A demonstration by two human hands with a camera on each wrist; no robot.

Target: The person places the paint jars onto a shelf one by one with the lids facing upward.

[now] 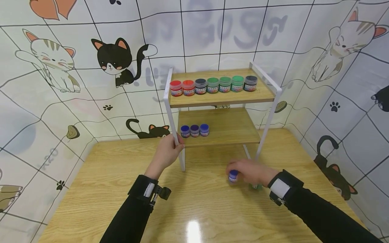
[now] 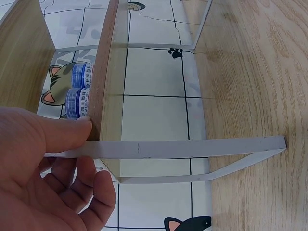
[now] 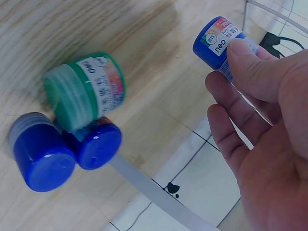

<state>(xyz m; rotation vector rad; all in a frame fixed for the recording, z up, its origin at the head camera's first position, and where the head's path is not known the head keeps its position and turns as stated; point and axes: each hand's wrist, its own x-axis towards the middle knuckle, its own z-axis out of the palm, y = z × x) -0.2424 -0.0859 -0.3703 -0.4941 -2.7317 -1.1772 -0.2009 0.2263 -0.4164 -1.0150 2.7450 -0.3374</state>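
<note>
My left hand [image 1: 165,153] grips the left white metal post of a two-tier shelf rack [image 1: 218,99], thumb at the lower board's front corner and fingers curled behind. My right hand [image 1: 250,170] pinches a small blue paint jar [image 3: 211,41] between thumb and fingers, in front of the rack, low over the table. In the right wrist view, a green paint jar [image 3: 86,91] and two blue paint jars [image 3: 43,154] stand close together near that hand. The head view mostly hides them behind my right hand and wrist.
A row of red, dark and green paint jars [image 1: 225,84] lines the upper shelf. Three blue and purple jars [image 1: 194,130] stand at the left of the lower shelf [image 1: 234,126]. The wooden table [image 1: 106,189] meets cat-patterned walls [image 1: 91,104] behind and at the sides.
</note>
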